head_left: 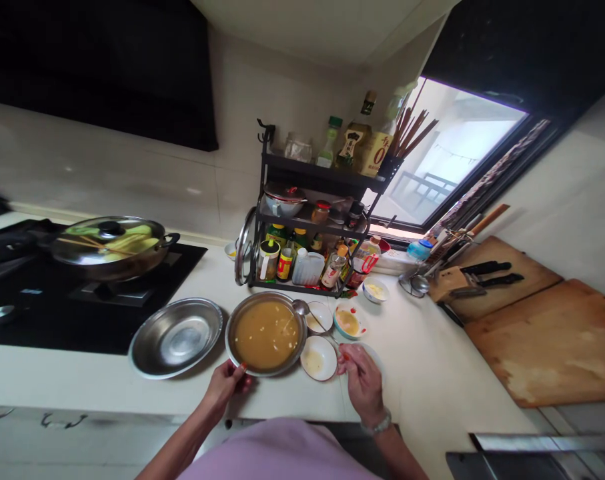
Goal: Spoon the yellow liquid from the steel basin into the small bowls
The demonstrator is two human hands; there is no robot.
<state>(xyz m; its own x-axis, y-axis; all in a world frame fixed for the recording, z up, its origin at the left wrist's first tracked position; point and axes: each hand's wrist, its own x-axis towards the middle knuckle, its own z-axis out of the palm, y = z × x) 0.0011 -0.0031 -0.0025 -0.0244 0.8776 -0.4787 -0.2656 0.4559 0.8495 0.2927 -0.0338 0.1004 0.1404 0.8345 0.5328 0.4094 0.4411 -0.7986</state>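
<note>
My left hand (228, 383) grips the near rim of a steel bowl (265, 333) full of yellow-brown liquid on the white counter. My right hand (361, 377) is closed in a pinch beside a small white dish (318, 358), over a plate whose edge shows behind it; what the fingers hold is too small to name. A ladle (301, 307) rests at the bowl's far rim. Two more small bowls (349, 323) with sauce stand just behind.
An empty steel basin (176, 337) sits left of the bowl. A lidded pan (107, 245) stands on the black hob at left. A black spice rack (309, 227) with bottles stands behind. Wooden cutting boards (547, 340) and knives (485, 275) lie at right.
</note>
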